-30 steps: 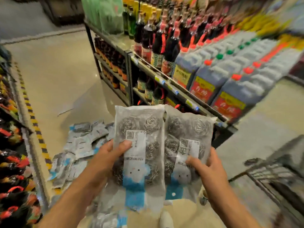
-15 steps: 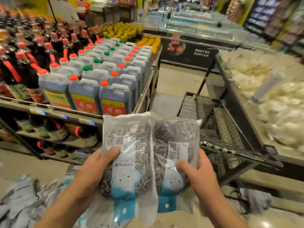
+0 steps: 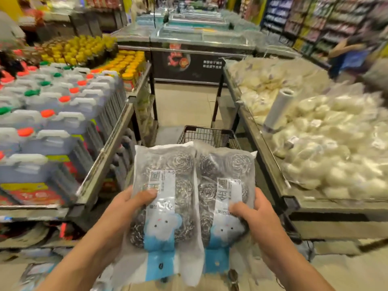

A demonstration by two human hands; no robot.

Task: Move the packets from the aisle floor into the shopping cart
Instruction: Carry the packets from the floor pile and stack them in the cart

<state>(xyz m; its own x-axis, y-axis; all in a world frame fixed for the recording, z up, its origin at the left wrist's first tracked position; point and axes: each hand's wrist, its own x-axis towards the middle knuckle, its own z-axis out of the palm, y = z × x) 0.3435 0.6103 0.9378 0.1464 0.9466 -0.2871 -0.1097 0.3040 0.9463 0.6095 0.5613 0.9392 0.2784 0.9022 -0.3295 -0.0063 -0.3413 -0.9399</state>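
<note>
While both packets are up in front of me at the lower centre of the head view, I judge the step in hand to be carrying them over the black wire shopping cart (image 3: 206,134), whose far rim shows just above their top edges at mid-frame. My left hand (image 3: 123,208) holds the left clear plastic packet of steel-wool scourers with a blue-and-white card (image 3: 165,198), thumb pressed across its front and fingers hidden behind; my right hand (image 3: 255,219) clamps the matching right-hand packet of scourers (image 3: 224,198) the same way. The two lie side by side, inner edges touching or slightly overlapped. Each runs lengthwise up the frame, blue card end toward me at the bottom, the plain sealed end pointing away toward the cart. To do this well I would reach forward until both are clearly past the near rim, which is hidden behind them, then lower them flat and let go low, so the slippery film does not slide out over the side. At the left of frame stand grey jugs with red and green caps (image 3: 63,114); at right, pale bagged goods on a low stand (image 3: 327,148).
</note>
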